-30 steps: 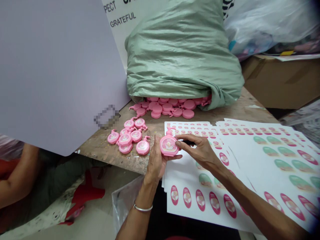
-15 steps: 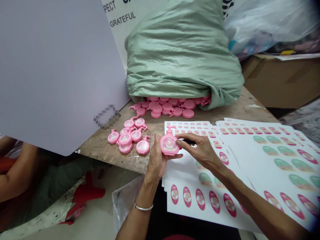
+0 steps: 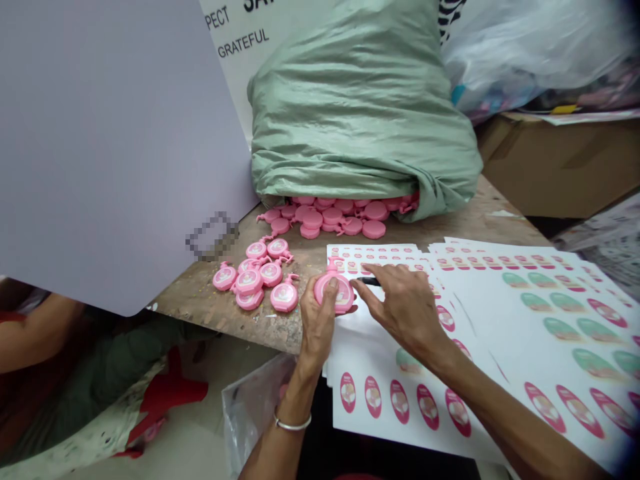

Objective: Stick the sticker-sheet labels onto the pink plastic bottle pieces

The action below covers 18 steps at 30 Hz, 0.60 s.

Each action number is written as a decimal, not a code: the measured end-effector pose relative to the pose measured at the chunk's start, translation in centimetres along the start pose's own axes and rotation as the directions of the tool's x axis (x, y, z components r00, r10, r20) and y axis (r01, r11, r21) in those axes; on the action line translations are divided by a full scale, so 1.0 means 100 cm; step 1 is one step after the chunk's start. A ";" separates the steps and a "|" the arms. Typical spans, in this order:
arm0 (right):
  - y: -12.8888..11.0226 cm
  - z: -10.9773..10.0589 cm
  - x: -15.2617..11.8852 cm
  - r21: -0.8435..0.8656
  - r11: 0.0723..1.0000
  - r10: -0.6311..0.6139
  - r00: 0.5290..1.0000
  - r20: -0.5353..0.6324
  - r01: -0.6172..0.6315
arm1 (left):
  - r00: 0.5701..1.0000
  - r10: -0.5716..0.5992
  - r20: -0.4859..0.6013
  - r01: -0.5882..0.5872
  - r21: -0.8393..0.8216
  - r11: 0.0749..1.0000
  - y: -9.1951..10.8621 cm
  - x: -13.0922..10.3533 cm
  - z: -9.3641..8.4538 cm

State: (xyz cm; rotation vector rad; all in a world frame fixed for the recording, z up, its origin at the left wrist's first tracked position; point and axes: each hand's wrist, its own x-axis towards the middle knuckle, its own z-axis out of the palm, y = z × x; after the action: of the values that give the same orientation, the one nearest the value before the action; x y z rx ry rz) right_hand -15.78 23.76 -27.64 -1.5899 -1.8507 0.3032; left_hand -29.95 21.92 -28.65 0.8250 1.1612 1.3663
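My left hand (image 3: 317, 328) grips a pink toy pump bottle (image 3: 343, 292), its thumb pressed across the printed label on the front. Just right of the bottle, my right hand (image 3: 411, 310) holds a slim black tool (image 3: 369, 281) whose kind I cannot make out. Its thumb and index finger reach towards the bottle's edge. Beneath both hands lie white sticker sheets (image 3: 367, 347) printed with pink ovals and green shapes. A cluster of labelled pink toy bottles (image 3: 284, 297) rests on the wooden table to the left.
Plain pink toy bottles (image 3: 374, 229) spill from a green sack (image 3: 360, 120) at the back. A grey panel (image 3: 110, 147) rises on the left, with another person's arm (image 3: 43, 333) below it. A cardboard box (image 3: 560, 167) stands at the right.
My left thumb has moved onto the front of the bottle, covering part of the label. My right hand has turned and shifted slightly right, showing more of the black tool.
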 end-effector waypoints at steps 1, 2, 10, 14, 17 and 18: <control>-0.003 0.003 -0.001 0.000 1.000 0.031 0.999 -0.030 -0.031 | 0.998 0.033 -0.044 -0.031 0.053 0.998 -0.003 0.000 0.001; -0.006 0.008 -0.003 0.061 0.996 0.062 0.997 -0.039 -0.060 | 0.994 0.069 -0.084 -0.060 0.108 0.992 -0.005 -0.001 0.002; 0.028 0.047 0.012 0.200 0.961 0.177 0.981 0.077 -0.189 | 0.931 0.225 -0.287 -0.099 0.395 0.913 -0.008 0.013 -0.034; 0.091 0.034 0.076 -0.115 0.945 0.309 0.951 0.007 -0.306 | 0.881 0.396 -0.260 -0.066 0.759 0.647 0.008 0.047 -0.085; 0.118 0.033 0.122 -0.305 0.886 0.379 0.925 0.040 -0.350 | 0.856 0.489 -0.169 -0.047 0.915 0.400 0.018 0.066 -0.106; 0.123 0.036 0.133 -0.334 0.875 0.393 0.917 0.067 -0.350 | 0.824 0.553 -0.123 -0.070 0.947 0.315 0.020 0.068 -0.108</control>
State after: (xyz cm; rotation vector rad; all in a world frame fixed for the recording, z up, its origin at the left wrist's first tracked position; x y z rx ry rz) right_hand -8.75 39.96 -32.94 -2.2057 -1.7425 0.2977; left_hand -41.76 26.82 -30.69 1.7008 2.3407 1.1427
